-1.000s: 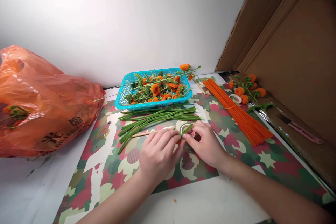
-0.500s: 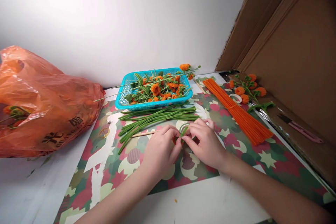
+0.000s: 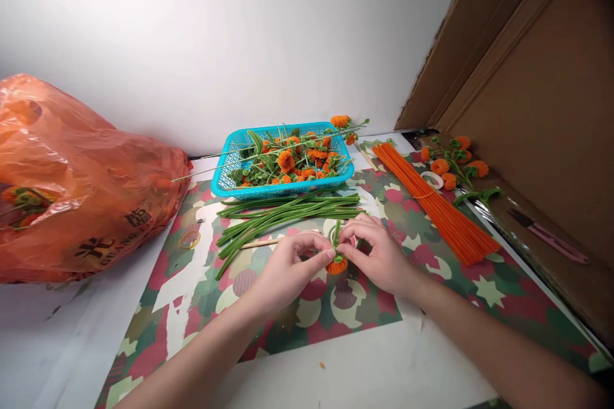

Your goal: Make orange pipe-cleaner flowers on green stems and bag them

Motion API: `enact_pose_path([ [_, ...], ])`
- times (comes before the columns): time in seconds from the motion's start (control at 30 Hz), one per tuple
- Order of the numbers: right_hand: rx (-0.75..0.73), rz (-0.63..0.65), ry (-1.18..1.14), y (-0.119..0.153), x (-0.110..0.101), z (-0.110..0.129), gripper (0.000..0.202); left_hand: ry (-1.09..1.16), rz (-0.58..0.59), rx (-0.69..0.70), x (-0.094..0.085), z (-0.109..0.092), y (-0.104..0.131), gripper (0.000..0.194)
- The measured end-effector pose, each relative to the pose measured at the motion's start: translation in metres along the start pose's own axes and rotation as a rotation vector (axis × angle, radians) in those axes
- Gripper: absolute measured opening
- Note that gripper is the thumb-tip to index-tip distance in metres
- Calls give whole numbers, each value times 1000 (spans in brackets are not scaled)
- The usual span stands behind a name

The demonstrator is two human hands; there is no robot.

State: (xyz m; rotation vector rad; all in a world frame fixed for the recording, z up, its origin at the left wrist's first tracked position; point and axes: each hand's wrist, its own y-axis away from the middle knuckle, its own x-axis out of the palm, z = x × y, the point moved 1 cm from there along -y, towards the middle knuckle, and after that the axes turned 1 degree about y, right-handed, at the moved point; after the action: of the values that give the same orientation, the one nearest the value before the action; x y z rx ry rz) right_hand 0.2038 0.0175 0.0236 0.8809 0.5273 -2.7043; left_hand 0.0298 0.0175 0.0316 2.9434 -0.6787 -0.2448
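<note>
Between my two hands is a small pipe-cleaner flower (image 3: 338, 265), its orange head hanging down and its green stem end pointing up. The fingertips of my left hand (image 3: 302, 262) pinch it from the left, at the green base. My right hand (image 3: 374, 249) pinches the same green part from the other side. Just beyond them lies a loose pile of green pipe cleaners (image 3: 278, 217), with a thin wooden stick (image 3: 259, 243) beside it. A roll of tape (image 3: 354, 240) shows partly behind my right fingers.
A blue basket (image 3: 288, 190) holds orange flowers and green leaves. To the left bulges an orange plastic bag (image 3: 96, 204). On the right lie a bundle of orange pipe cleaners (image 3: 432, 204), a white tape roll (image 3: 432, 179), finished flowers (image 3: 451, 163) and a pink utility knife (image 3: 551, 239) near the cardboard (image 3: 537, 77).
The flower's orange head, mostly covered by fingers before, now shows below my fingertips with the green stem standing above. My fingers have shifted slightly and spread a little apart.
</note>
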Motion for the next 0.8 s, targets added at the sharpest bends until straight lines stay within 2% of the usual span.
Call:
enact_pose_path([
  [0.13, -11, -13, 16, 1, -1, 0, 14, 27, 18, -35, -2, -3, -1, 23],
  [0.27, -45, -31, 20, 2, -2, 1, 13, 97, 65, -125, -4, -4, -3, 23],
  [0.37, -49, -41, 23, 2, -2, 2, 13, 151, -1, -117, -1, -1, -3, 19],
  [0.47, -30, -64, 36, 2, -1, 1, 12, 98, -139, -12, 4, 3, -1, 14],
  [0.57, -7, -94, 53, 2, 1, 1, 11, -88, -257, 170, 10, 5, 3, 9],
  [0.67, 8, -125, 67, 4, 3, 2, 10, -277, -309, 336, 14, 6, 6, 10],
  [0.8, 37, -172, 84, 6, 6, 5, 11, -440, -334, 473, 17, 9, 7, 9],
])
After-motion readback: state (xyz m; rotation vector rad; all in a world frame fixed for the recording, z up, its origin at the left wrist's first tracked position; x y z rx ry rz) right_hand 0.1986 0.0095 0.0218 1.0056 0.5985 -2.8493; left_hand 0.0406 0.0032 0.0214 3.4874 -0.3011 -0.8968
